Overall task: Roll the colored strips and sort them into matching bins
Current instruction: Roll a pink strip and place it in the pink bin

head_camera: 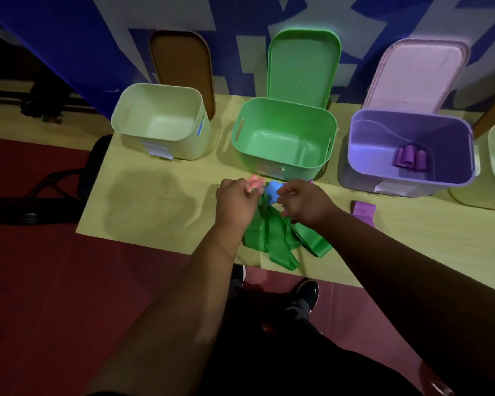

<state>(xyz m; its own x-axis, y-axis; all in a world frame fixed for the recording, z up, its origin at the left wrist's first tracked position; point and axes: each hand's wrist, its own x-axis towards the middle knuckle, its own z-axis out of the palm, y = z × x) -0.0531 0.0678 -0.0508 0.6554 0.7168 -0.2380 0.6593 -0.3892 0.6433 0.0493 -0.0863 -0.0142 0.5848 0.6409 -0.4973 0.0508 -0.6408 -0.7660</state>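
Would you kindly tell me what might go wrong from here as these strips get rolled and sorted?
1. The green strips lie tangled and reach the near edge of the table; pulling one may drag others to the floor.
2. The pink strip and blue strip are bunched between the left hand and right hand, so colours could get rolled together.
3. The purple piece lying apart may be overlooked.

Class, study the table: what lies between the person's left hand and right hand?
In the head view, a blue strip lies between the left hand, gripping a pink strip, and the right hand.
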